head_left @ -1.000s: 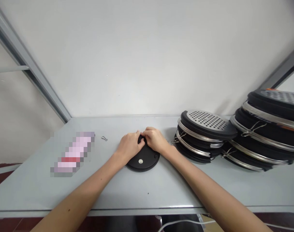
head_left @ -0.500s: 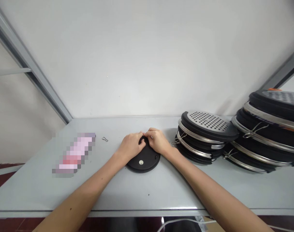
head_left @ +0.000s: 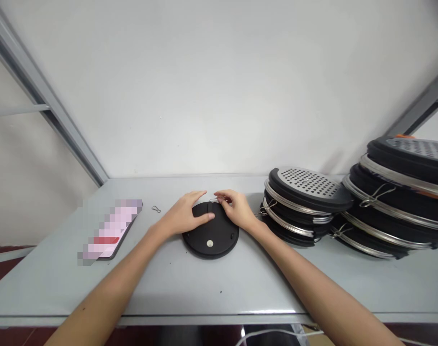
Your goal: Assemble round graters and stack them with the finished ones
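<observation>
A round black disc (head_left: 210, 235) with a pale round spot near its front lies flat on the table in front of me. My left hand (head_left: 181, 214) rests at its left rim with the fingers spread and the thumb over its top. At the disc's back edge, my right hand (head_left: 234, 207) pinches a thin wire clip (head_left: 213, 199), partly hidden by the fingers. Another small wire clip (head_left: 156, 209) lies loose on the table, left of my left hand.
A phone (head_left: 113, 230), its screen blurred out, lies at the left. To the right stand a stack of black discs with metal rims and a perforated top (head_left: 307, 182), and a larger similar stack (head_left: 402, 192). A white wall (head_left: 219, 86) rises behind the table (head_left: 190, 293).
My left hand has moved left and opened, uncovering more of the disc and the wire clip. My right hand stays at the back edge, with its fingers still pinched.
</observation>
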`<control>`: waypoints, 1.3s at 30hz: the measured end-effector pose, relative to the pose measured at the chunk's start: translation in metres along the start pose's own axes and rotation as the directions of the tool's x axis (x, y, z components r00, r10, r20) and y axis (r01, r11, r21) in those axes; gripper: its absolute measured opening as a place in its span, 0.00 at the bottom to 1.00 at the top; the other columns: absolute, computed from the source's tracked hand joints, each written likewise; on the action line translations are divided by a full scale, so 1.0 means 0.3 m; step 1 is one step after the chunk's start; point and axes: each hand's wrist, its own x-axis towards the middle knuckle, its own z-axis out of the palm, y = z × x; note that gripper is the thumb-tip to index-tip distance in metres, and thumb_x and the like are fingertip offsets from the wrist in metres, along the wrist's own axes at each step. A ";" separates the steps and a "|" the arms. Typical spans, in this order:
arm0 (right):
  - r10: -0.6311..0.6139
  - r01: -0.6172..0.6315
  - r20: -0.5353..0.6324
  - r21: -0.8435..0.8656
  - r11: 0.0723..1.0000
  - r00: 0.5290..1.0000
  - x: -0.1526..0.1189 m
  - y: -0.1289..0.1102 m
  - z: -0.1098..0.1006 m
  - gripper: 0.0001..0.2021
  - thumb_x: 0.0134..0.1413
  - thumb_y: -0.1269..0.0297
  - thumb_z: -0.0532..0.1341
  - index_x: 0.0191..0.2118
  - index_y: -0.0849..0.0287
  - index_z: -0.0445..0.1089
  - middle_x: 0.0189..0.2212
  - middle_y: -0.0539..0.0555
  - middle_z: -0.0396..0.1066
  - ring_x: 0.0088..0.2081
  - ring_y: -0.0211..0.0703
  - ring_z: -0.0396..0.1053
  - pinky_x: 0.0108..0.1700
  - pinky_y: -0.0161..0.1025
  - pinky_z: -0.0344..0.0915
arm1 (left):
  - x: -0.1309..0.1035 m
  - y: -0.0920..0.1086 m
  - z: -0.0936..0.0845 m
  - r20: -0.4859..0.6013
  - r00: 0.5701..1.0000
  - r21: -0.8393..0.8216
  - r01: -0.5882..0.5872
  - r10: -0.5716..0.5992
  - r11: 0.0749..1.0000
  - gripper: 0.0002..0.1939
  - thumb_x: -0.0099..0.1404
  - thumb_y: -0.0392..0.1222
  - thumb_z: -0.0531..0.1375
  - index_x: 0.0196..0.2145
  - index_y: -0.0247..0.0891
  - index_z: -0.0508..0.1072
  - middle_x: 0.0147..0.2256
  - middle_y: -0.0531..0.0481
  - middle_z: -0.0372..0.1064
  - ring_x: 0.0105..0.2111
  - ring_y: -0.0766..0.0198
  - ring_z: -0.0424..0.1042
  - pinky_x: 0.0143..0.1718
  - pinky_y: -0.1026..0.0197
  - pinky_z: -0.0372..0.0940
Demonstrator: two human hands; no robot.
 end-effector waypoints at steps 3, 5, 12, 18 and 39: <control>0.033 -0.033 -0.009 -0.002 0.999 0.999 0.002 -0.003 -0.011 0.11 0.56 0.73 0.57 0.43 0.59 0.74 0.40 0.56 0.77 0.38 0.41 0.73 0.44 0.41 0.69 | -0.035 -0.035 -0.045 0.284 0.958 0.010 -0.049 0.044 0.999 0.59 0.47 0.65 0.66 0.68 0.40 0.44 0.68 0.41 0.39 0.66 0.47 0.44 0.64 0.50 0.49; 0.044 -0.044 -0.012 -0.021 0.999 0.999 0.001 -0.002 -0.018 0.12 0.55 0.73 0.57 0.43 0.59 0.73 0.41 0.57 0.76 0.36 0.40 0.73 0.42 0.41 0.70 | -0.048 -0.043 -0.060 0.373 0.925 -0.009 -0.066 0.065 0.998 0.67 0.42 0.65 0.69 0.68 0.41 0.38 0.69 0.40 0.31 0.67 0.45 0.40 0.64 0.49 0.49; -0.047 0.055 0.051 -0.173 0.983 0.998 -0.011 0.002 -0.043 0.15 0.58 0.73 0.53 0.47 0.60 0.71 0.49 0.60 0.69 0.52 0.48 0.67 0.56 0.47 0.62 | -0.043 -0.058 -0.108 0.298 0.954 0.001 -0.020 0.019 1.000 0.61 0.46 0.63 0.68 0.68 0.50 0.38 0.69 0.47 0.24 0.67 0.45 0.41 0.62 0.49 0.53; -0.049 0.076 0.130 -0.212 0.974 0.990 -0.021 0.000 -0.037 0.15 0.59 0.72 0.53 0.49 0.63 0.70 0.48 0.62 0.71 0.51 0.49 0.67 0.56 0.48 0.62 | -0.043 -0.039 -0.077 0.219 0.971 0.037 -0.102 0.091 0.994 0.53 0.49 0.60 0.68 0.66 0.47 0.49 0.68 0.45 0.38 0.66 0.45 0.44 0.64 0.47 0.49; 0.071 -0.093 0.063 0.500 0.861 0.995 -0.008 -0.096 -0.067 0.20 0.51 0.53 0.65 0.47 0.59 0.73 0.41 0.56 0.77 0.44 0.49 0.73 0.49 0.46 0.67 | 0.033 -0.097 -0.016 -0.127 0.949 -0.809 0.069 -0.289 0.584 0.34 0.67 0.65 0.46 0.50 0.33 0.73 0.45 0.42 0.75 0.48 0.50 0.72 0.53 0.50 0.63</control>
